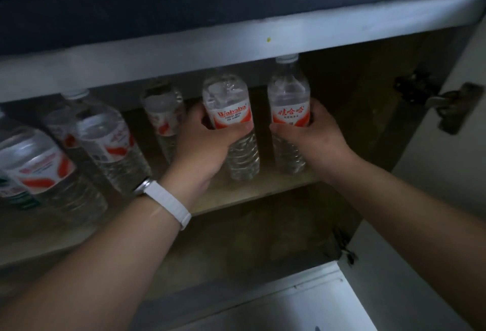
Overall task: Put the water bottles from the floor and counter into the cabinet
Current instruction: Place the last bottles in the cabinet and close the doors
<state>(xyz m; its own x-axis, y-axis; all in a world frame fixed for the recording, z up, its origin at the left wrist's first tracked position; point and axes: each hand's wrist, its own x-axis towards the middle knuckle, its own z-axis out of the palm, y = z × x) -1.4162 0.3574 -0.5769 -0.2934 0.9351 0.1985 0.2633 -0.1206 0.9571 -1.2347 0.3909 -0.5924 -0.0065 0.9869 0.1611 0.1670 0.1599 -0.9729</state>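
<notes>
Both my hands reach into a dim cabinet. My left hand (207, 141), with a white band on its wrist, grips a clear water bottle (231, 109) with a red and white label. My right hand (310, 136) grips a second such bottle (288, 94), upright with its white cap near the cabinet's top frame. Both bottles stand on or just above the wooden shelf (252, 194). Several more labelled bottles stand on the shelf to the left, one behind my left hand (163, 112), one nearer (105, 133) and one at the far left (39, 167).
The cabinet's pale top frame (236, 44) runs across above the bottles, under a dark counter edge. The open white door (447, 173) with metal hinges (431, 99) stands at the right. A lower compartment (249, 246) lies beneath the shelf, and pale floor shows at the bottom.
</notes>
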